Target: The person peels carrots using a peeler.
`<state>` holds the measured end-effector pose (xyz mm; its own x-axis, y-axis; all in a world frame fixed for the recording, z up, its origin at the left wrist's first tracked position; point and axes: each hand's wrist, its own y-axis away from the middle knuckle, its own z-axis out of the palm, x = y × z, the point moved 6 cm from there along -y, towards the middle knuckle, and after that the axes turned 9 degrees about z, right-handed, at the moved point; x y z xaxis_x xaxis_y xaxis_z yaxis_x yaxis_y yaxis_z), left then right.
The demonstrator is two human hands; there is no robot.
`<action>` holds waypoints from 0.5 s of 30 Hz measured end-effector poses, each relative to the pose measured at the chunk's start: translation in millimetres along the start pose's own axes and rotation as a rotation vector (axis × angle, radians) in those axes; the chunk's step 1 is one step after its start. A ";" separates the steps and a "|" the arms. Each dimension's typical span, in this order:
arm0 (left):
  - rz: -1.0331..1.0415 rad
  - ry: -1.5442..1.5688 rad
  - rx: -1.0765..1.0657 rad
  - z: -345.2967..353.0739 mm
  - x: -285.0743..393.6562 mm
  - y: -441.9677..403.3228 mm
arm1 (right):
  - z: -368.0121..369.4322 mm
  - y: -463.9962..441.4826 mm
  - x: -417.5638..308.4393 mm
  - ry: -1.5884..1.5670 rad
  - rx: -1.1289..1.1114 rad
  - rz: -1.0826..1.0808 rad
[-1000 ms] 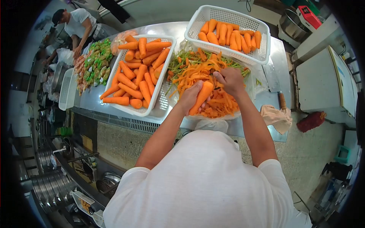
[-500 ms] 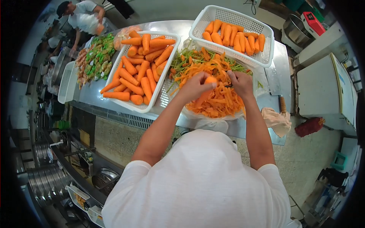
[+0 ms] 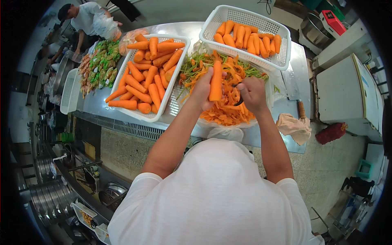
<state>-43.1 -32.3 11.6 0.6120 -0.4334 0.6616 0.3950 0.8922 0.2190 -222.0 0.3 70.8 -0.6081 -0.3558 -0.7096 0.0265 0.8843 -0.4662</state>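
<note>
My left hand (image 3: 202, 89) is closed around a carrot (image 3: 216, 81), which points away from me above the pile. In my right hand (image 3: 254, 94) is a dark-handled peeler (image 3: 239, 98), just right of the carrot; my fingers hide much of it. Beneath both hands lies a heap of orange carrot peelings (image 3: 226, 116), with green stems (image 3: 196, 61) behind and beside it, on a clear plastic bag (image 3: 224, 132). A white basket (image 3: 153, 116) full of carrots stands left of the heap. Behind it is a second white basket (image 3: 288, 53) with fewer carrots.
A cleaver (image 3: 301, 109) and a crumpled cloth (image 3: 295, 127) lie on the right of the metal table (image 3: 281, 139). Green-and-orange bundles (image 3: 100, 63) are at the left. A person (image 3: 87, 20) in a white shirt stands at the far left, handling a plastic bag.
The carrot has swung from pointing toward me to upright in view, showing its full length. My right hand has turned and moved slightly toward me, exposing the peeler.
</note>
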 end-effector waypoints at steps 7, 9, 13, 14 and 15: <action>-0.066 -0.012 0.095 16.0 -14.6 7.4 | 22.6 -12.1 -41.0 0.175 -0.115 -0.338; -0.116 -0.089 -0.007 12.5 -5.3 13.8 | 25.0 -26.8 -27.2 0.162 -0.106 -0.387; -0.239 -0.171 -0.093 12.0 2.2 27.8 | 10.5 -60.4 23.2 0.323 -0.016 -0.183; -0.236 -0.172 -0.093 8.5 3.3 29.5 | 8.0 -65.6 35.6 0.392 0.002 -0.073; -0.236 -0.148 -0.108 5.1 2.4 31.9 | 5.6 -64.9 31.8 0.392 0.002 -0.073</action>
<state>-32.5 -4.3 23.8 0.3910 -0.5969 0.7005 0.5900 0.7468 0.3070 -238.7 -70.1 75.6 -0.8653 -0.2748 -0.4193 -0.0266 0.8603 -0.5090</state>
